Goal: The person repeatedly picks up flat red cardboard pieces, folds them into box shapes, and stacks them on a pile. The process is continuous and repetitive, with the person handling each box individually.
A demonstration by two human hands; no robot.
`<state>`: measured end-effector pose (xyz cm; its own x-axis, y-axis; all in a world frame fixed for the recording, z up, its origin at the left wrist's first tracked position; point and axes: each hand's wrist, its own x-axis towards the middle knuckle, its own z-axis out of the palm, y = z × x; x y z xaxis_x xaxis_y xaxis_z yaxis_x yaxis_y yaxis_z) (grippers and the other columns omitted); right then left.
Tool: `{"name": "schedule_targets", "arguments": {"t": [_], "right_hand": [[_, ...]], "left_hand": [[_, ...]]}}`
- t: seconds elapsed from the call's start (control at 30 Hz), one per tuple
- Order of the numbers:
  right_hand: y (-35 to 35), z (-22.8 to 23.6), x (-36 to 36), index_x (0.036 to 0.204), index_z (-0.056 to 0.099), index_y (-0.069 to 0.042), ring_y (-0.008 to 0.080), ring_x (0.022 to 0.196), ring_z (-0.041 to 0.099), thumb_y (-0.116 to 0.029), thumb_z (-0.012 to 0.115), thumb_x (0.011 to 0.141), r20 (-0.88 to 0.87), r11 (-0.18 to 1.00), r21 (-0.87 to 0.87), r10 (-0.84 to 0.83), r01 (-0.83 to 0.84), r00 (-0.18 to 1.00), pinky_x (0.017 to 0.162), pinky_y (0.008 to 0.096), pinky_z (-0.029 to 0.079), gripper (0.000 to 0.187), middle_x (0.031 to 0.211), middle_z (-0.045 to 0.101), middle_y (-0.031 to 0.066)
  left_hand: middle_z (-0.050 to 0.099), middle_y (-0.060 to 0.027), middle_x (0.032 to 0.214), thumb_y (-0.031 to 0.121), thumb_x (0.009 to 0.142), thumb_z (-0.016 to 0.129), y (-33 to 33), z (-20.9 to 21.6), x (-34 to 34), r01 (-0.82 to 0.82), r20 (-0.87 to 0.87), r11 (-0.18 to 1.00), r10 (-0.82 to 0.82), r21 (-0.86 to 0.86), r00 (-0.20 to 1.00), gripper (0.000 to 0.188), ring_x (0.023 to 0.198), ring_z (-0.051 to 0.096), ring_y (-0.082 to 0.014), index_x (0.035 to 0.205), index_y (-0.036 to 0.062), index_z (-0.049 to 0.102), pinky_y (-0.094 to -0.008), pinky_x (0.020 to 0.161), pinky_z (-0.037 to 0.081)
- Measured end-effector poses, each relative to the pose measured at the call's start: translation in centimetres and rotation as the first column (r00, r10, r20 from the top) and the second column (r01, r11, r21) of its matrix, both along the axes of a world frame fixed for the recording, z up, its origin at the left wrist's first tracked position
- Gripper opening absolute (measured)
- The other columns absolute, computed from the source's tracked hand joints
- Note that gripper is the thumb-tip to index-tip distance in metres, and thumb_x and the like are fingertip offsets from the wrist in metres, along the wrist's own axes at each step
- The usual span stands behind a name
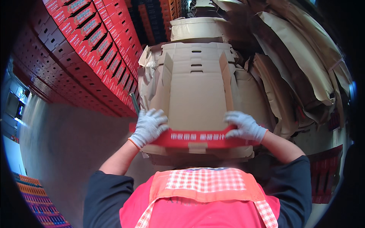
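Observation:
A cardboard tray (196,97), part folded, lies in front of me with its plain brown inside facing up. Its two side walls stand up, and its near wall (197,140) is red on the outside with white print. At the near left corner my left hand (149,127), in a grey-white glove with an orange cuff, is closed on the tray. My right hand (245,126), gloved alike, grips the near right corner with its fingers bent over the side. The parts of the fingers behind the cardboard are hidden.
Flat cardboard blanks (197,157) lie stacked under the tray. To the left rises a tall stack of red printed boxes (102,49). Large brown paper-wrapped bundles (292,57) lean at the right, and another wrapped bundle (197,28) lies beyond the tray. Colourful boxes (40,201) stand lower left.

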<state>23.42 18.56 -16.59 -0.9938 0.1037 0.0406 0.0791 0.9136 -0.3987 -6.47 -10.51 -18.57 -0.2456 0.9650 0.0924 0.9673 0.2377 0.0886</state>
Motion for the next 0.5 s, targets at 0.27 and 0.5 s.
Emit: {"name": "schedule_targets", "arguments": {"t": [0.27, 0.5], "right_hand": [[1.3, -9.4, -3.1, 0.142, 0.048, -0.002, 0.0231, 0.108, 0.059, -0.013, 0.065, 0.080, 0.078, 0.015, -0.992, -0.712, 0.126, 0.698, 0.093, 0.0334, 0.050, 0.065, 0.130, 0.056, 0.0129], [2.3, 8.2, -3.2, 0.142, 0.046, 0.002, 0.0145, 0.094, 0.061, -0.007, 0.058, 0.072, -0.098, 0.283, -0.956, -0.550, 0.075, 0.830, 0.085, 0.0259, 0.051, 0.071, 0.116, 0.062, 0.0101]], "left_hand": [[0.031, -0.0069, 0.159, 0.011, 0.092, 0.064, 1.8, -10.1, 1.4, -0.710, 0.761, 0.701, -0.419, -0.076, -0.495, 0.081, 0.137, 0.041, -0.0167, 0.159, 0.0083, 0.021, -0.0333, 0.113, 0.036], [0.069, -0.0022, 0.105, 0.008, 0.080, 0.062, 3.7, -8.7, 6.8, -0.714, 0.461, 0.662, -0.573, -0.227, -0.678, 0.048, 0.094, 0.066, -0.0199, 0.128, 0.0104, 0.056, -0.0366, 0.095, 0.053]]}}
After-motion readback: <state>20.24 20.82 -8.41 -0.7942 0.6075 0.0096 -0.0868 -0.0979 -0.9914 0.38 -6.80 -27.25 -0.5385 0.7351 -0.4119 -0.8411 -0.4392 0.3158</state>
